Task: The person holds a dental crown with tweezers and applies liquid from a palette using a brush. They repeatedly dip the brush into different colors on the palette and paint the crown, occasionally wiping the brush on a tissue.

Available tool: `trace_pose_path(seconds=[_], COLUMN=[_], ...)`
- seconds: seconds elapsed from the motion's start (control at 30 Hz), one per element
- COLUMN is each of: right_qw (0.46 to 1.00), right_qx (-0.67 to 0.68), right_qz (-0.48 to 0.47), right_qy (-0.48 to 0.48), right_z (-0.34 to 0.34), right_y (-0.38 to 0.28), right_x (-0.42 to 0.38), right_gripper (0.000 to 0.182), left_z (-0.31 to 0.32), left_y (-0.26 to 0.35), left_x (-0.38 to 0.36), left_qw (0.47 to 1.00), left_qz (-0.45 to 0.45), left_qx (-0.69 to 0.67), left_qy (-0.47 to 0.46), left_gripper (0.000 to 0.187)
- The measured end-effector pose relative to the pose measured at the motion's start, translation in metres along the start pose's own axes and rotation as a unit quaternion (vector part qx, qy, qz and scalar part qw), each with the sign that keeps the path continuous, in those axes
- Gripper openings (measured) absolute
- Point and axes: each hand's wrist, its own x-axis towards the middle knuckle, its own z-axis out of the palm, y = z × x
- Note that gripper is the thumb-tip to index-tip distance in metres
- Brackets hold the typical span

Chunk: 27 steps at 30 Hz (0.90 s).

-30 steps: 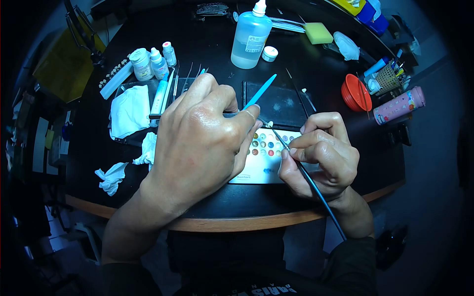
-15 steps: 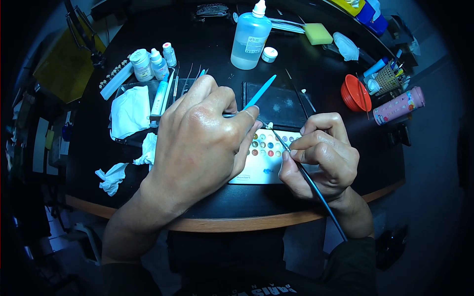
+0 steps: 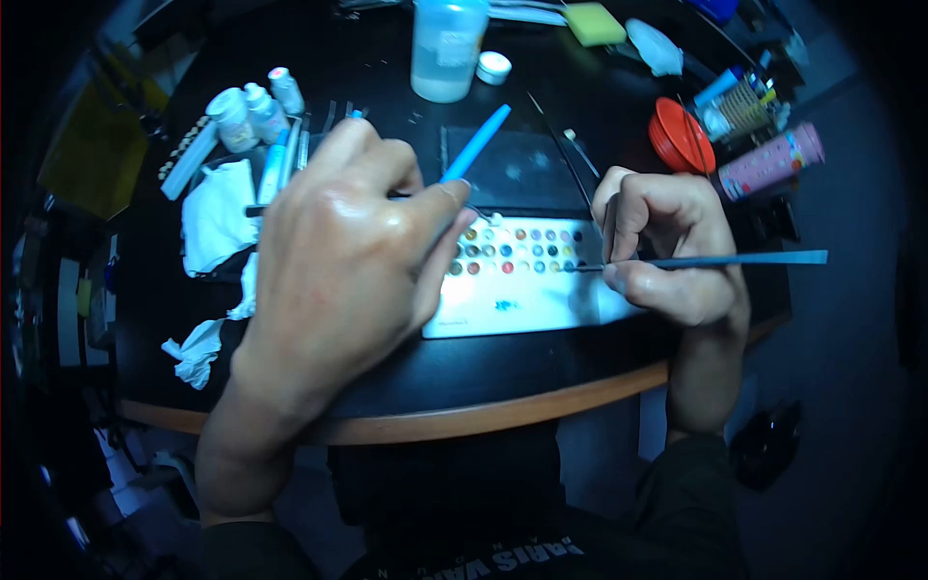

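Observation:
My left hand (image 3: 343,232) is closed around slim metal tweezers, mostly hidden in the fist; a dark end sticks out at the left. At their tip, over the palette's upper edge, sits a small whitish tooth crown (image 3: 495,219). A blue handle (image 3: 478,143) shows just beyond my left thumb. My right hand (image 3: 672,246) pinches a thin paintbrush (image 3: 744,258), its handle pointing right and its tip at the lower right colour wells. Below both hands lies the white palette (image 3: 541,314) with rows of coloured wells.
Behind stand a clear liquid bottle (image 3: 447,58), a small white jar (image 3: 493,68) and a dark flat case (image 3: 512,164). Left are small bottles (image 3: 230,121), a folded white cloth (image 3: 217,217) and crumpled tissue (image 3: 196,353). Right are red bowls (image 3: 681,135) and a pink flask (image 3: 770,162).
My right hand has turned and drawn the brush away from the crown, down to the palette wells. My left hand still holds the crown in the tweezers. The view has shifted.

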Motion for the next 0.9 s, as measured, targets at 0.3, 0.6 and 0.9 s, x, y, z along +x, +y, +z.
trace_pose_path(seconds=[0.3,0.6,0.9], right_qw=[0.979,0.975,0.993], right_qx=[-0.073,-0.043,-0.076], right_qz=[0.051,0.088,-0.021], right_qy=[-0.183,-0.200,-0.089], right_z=[-0.033,-0.027,-0.016], right_y=[0.013,0.017,0.008], right_x=[-0.004,-0.001,-0.002], right_gripper=[0.015,0.028,0.015], left_z=[0.001,0.001,0.000], left_y=[0.004,0.006,0.008], left_x=[0.002,0.000,0.001], left_qw=[0.998,0.998,0.998], left_qz=[0.051,0.045,0.051], left_qx=[0.011,0.015,0.011], left_qy=[-0.038,-0.048,-0.039], left_gripper=[0.023,0.026,0.026])
